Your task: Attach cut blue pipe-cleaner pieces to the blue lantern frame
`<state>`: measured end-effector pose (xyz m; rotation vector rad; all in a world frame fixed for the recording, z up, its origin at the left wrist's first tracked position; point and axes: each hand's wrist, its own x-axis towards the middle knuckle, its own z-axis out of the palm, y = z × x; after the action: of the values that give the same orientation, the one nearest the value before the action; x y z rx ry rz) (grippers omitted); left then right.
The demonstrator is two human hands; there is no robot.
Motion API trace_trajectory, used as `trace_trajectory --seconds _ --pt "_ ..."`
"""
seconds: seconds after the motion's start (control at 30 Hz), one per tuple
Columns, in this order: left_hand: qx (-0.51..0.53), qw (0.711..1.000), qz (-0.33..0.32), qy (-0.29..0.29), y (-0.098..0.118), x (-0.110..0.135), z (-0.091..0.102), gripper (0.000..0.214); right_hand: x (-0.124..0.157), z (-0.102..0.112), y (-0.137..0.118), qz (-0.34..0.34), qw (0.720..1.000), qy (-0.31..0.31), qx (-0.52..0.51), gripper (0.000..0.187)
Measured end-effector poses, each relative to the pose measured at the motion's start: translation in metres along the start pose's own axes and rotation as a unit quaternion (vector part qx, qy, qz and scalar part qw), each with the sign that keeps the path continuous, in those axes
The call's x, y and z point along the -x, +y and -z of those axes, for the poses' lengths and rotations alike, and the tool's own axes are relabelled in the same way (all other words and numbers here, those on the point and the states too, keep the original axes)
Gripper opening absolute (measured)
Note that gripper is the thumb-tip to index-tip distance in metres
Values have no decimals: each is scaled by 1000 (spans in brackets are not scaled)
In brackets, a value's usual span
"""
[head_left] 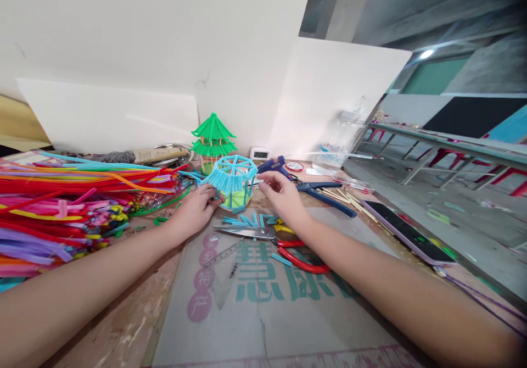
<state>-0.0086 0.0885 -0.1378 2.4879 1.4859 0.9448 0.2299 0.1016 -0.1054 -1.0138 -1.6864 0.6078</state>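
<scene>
A small pavilion model of light-blue pipe cleaners (227, 180) with a yellow-green base stands at the far end of the mat. My left hand (194, 210) is closed on its lower left side, fingertips curled at the posts. Close by the model's right side, my right hand (283, 193) is pinched; whatever lies between its fingertips is too small to make out. Short blue pipe-cleaner pieces (247, 219) are scattered in front of the model. Red-handled scissors (302, 255) lie below my right hand, beside a clear set square (224, 269).
Bundles of coloured pipe cleaners (61, 214) cover the left. Behind stand a green tiered pavilion (213, 137) and a small digital clock (260, 153). To the right are a blue glue gun (272, 165), blue-handled pliers (329, 199), wooden sticks (349, 200), a phone (407, 232) and a plastic bottle (343, 137).
</scene>
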Motion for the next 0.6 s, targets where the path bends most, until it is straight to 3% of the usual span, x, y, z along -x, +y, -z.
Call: trace_trajectory --seconds 0.17,0.3,0.43,0.6 --pt "-16 1000 1 1 0 1 0 26 10 -1 -11 151 987 28 53 26" --pt "-33 999 -5 1 1 2 0 29 20 -1 -22 257 954 -23 150 34" --pt "-54 998 -12 6 1 3 0 29 23 -2 -26 297 928 -53 220 45" --pt "-64 998 -15 8 0 3 0 28 23 -1 -26 311 918 -64 238 44"
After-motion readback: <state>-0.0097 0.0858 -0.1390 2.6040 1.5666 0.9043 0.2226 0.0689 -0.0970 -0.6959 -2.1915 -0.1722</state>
